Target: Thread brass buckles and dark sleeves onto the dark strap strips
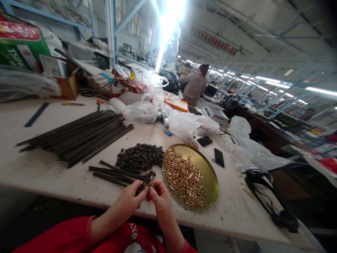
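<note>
My left hand (pixel 135 195) is closed on a dark strap (pixel 145 181) whose end sticks up past the fingers. Against it, my right hand (pixel 159 196) pinches a small gold buckle (pixel 150 186), so both hands meet at the table's front edge. The fingers partly hide where strap and buckle touch. Just beyond lies a heap of small dark loops (pixel 139 157). To the right, a round gold tray (pixel 212 177) carries a pile of gold buckles (pixel 181 175). A few dark straps (pixel 113 174) lie left of my hands.
A large stack of dark straps (pixel 79 135) covers the table's left side. Plastic bags (pixel 181 123), a scale (pixel 216 114), a phone (pixel 219 157) and black headphones (pixel 271 200) lie behind and right. Another person (pixel 195 86) sits farther back.
</note>
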